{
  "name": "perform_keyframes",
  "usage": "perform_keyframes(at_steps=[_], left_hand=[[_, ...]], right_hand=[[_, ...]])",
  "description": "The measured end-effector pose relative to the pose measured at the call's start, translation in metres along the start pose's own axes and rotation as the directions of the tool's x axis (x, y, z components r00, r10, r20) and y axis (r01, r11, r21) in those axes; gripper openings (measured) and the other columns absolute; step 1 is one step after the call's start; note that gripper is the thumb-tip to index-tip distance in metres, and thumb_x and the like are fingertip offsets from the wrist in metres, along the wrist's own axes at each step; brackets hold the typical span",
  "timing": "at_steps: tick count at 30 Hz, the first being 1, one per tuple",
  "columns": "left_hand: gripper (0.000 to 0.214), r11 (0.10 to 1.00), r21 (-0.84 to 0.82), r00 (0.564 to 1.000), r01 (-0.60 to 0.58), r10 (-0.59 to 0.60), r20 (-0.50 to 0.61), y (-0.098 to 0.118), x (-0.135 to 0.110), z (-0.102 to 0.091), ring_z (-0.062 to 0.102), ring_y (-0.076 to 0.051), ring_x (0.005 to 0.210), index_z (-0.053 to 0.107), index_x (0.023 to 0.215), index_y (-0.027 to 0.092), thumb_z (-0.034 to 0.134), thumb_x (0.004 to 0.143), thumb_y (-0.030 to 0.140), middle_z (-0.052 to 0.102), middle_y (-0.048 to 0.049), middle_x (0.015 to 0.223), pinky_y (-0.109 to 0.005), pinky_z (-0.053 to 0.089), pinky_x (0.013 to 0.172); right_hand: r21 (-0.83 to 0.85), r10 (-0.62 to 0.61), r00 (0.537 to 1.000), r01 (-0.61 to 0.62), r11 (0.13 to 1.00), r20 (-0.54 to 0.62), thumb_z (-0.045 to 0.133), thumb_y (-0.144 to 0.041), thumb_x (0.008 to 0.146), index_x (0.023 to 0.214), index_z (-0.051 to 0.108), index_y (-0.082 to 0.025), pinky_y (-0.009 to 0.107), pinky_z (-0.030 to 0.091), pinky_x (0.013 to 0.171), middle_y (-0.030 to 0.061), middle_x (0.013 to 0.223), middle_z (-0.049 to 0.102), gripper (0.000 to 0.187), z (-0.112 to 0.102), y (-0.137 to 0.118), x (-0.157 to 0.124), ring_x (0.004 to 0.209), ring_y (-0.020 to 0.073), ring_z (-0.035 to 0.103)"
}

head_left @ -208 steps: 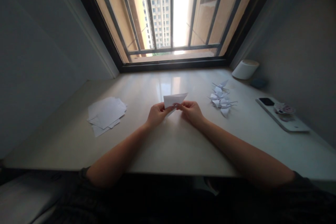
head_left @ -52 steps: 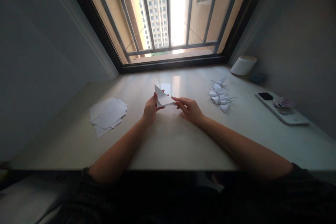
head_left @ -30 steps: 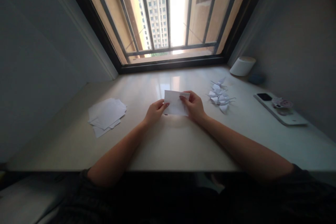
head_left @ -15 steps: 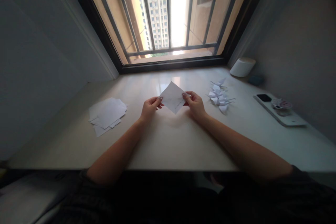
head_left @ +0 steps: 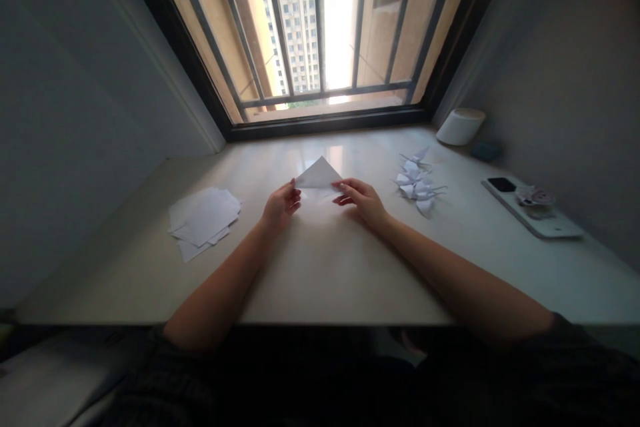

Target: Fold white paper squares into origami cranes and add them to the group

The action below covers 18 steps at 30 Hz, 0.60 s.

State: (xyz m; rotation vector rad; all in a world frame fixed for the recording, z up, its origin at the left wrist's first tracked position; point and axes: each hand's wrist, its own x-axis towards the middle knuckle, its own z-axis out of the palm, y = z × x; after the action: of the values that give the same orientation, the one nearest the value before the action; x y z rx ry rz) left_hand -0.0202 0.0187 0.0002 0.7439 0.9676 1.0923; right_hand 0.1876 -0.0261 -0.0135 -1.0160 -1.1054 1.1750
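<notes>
A small white sheet of paper [head_left: 319, 177] stands folded into a triangle, point up, over the middle of the pale table [head_left: 325, 267]. My left hand [head_left: 281, 205] pinches its lower left corner with closed fingers. My right hand [head_left: 362, 199] pinches its lower right corner between thumb and forefinger. Both forearms rest on the table, reaching in from the near edge.
A loose stack of white sheets [head_left: 203, 219] lies at the left. Several folded paper cranes [head_left: 417, 181] sit in a heap at the right. Further right lie a phone [head_left: 530, 212] with a small round object on it and a white cylinder [head_left: 460, 126] near the window sill.
The paper, a triangle earlier, was opened to a flat diamond half a second ago and is now folded into a triangle again, point up. Both hands kept their grip.
</notes>
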Motion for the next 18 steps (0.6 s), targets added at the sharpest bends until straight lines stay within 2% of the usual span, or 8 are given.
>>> perform_keyframes(at_steps=[3,7,9,13,18], left_hand=[[0.020,0.994,-0.094,0.998,0.046,-0.050,-0.038,0.0036,-0.0001,0.0006,0.052,-0.006,0.049,0.060,0.073,0.016,0.074,0.073,0.030,0.058,0.0027,0.058,-0.017,0.041,0.047],[0.010,0.974,-0.219,0.995,0.063,-0.077,-0.056,0.0085,-0.0029,0.0027,0.052,-0.005,0.046,0.060,0.075,0.015,0.065,0.082,0.021,0.058,0.0027,0.056,-0.015,0.042,0.046],[0.009,0.966,-0.247,0.994,0.072,-0.089,-0.059,0.0100,-0.0041,0.0032,0.053,-0.005,0.046,0.061,0.076,0.015,0.062,0.084,0.020,0.059,0.0026,0.056,-0.015,0.043,0.046],[0.009,0.972,-0.220,0.996,0.080,-0.089,-0.031,0.0102,-0.0056,0.0041,0.053,-0.006,0.045,0.061,0.078,0.015,0.061,0.085,0.020,0.059,0.0022,0.056,-0.015,0.043,0.045],[0.012,0.991,-0.097,0.996,0.090,-0.092,-0.010,0.0086,-0.0088,0.0083,0.054,-0.006,0.047,0.060,0.074,0.014,0.066,0.082,0.021,0.060,0.0005,0.057,-0.016,0.044,0.047]], right_hand=[[-0.052,-0.024,0.997,0.027,0.998,0.068,0.071,-0.048,0.070,0.094,0.071,-0.021,0.027,0.051,0.061,0.0036,0.083,0.072,0.036,0.0006,-0.0024,-0.0024,0.068,0.0164,0.068],[-0.124,-0.011,0.993,0.026,0.992,0.121,0.081,-0.047,0.059,0.105,0.070,-0.022,0.026,0.046,0.052,0.0028,0.074,0.073,0.054,0.0016,-0.0018,-0.0054,0.062,0.0174,0.066],[-0.143,-0.028,0.995,0.042,0.989,0.094,0.081,-0.048,0.059,0.099,0.073,-0.022,0.026,0.046,0.053,0.0027,0.073,0.073,0.049,0.0023,-0.0004,-0.0055,0.061,0.0171,0.065],[-0.103,-0.099,0.995,0.100,0.990,0.010,0.078,-0.048,0.063,0.079,0.074,-0.021,0.029,0.051,0.064,0.0027,0.070,0.072,0.032,0.0034,0.0002,-0.0044,0.065,0.0171,0.067],[-0.131,-0.162,0.979,0.146,0.981,-0.120,0.072,-0.051,0.069,0.069,0.072,-0.020,0.029,0.049,0.062,0.0018,0.059,0.068,0.031,0.0012,-0.0008,-0.0028,0.059,0.0158,0.064]])
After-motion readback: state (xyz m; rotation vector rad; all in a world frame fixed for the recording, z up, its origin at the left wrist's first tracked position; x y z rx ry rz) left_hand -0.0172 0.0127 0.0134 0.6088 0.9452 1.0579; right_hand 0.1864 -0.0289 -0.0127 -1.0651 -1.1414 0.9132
